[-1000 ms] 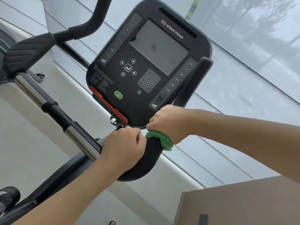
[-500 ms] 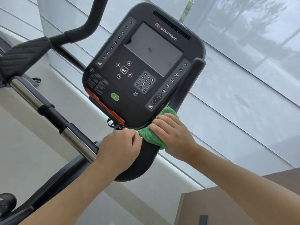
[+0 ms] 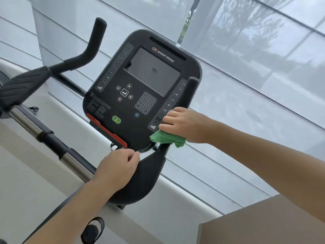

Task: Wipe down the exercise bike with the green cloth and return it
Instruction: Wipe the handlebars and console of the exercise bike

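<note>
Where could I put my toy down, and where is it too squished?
The brown surface at the bottom right, below the right arm, shows bare room. The console is slanted, and its lower edge is crowded: the right hand holds the cloth there, and the left hand rests just below it.

A bright green crumpled cloth (image 3: 166, 138) lies against the matte black console (image 3: 140, 88) of the bike. The console bears white printed numerals, a dark grey screen (image 3: 152, 74), a green oval button (image 3: 116, 119), a small blue fan icon (image 3: 137, 115) and a red strip (image 3: 106, 130) along its lower edge.
</note>
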A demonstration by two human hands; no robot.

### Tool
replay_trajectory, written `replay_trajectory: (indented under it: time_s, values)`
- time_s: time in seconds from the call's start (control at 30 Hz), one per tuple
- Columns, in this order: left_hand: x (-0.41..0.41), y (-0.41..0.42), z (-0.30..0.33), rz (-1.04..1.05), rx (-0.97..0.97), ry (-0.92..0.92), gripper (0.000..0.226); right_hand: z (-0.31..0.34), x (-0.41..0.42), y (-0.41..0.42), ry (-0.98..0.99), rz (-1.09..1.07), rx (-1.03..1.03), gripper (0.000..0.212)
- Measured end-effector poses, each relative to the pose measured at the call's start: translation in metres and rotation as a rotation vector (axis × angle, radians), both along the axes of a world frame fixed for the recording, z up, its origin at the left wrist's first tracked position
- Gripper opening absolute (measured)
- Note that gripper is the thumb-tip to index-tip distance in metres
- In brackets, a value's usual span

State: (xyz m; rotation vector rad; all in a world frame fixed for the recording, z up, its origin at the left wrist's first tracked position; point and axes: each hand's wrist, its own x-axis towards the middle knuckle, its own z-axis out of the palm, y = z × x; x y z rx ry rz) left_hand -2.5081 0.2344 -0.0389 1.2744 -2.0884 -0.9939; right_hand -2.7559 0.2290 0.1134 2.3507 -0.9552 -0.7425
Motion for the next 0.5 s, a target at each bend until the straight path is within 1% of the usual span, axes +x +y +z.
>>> replay_trajectory:
  time_s: [0.07, 0.13, 0.17, 0.23, 0.33, 0.43, 0.5]
  values:
    - [-0.003, -0.004, 0.003, -0.005, -0.007, 0.012, 0.046, 0.012, -0.007, -0.002, 0.004, 0.016, -0.064, 0.042]
    - [-0.010, -0.006, 0.011, -0.011, -0.036, 0.034, 0.046, 0.015, -0.012, -0.004, 0.050, -0.007, -0.106, 0.052]
    - [-0.016, -0.005, 0.016, -0.014, -0.052, 0.044, 0.046, 0.012, -0.013, -0.004, 0.097, -0.021, -0.117, 0.052]
    - [-0.032, -0.003, 0.025, -0.025, -0.071, 0.048, 0.045, -0.001, -0.011, -0.005, 0.169, -0.057, -0.114, 0.042]
    - [-0.055, 0.005, 0.023, -0.020, -0.093, -0.011, 0.034, -0.018, -0.001, -0.015, 0.162, -0.121, -0.063, 0.025]
    - [-0.065, 0.014, 0.014, 0.013, -0.261, -0.107, 0.031, -0.019, 0.002, -0.029, 0.175, -0.137, 0.021, 0.024]
    - [-0.067, 0.011, 0.009, 0.012, -0.276, -0.098, 0.031, -0.016, 0.005, -0.036, 0.181, -0.169, 0.062, 0.023]
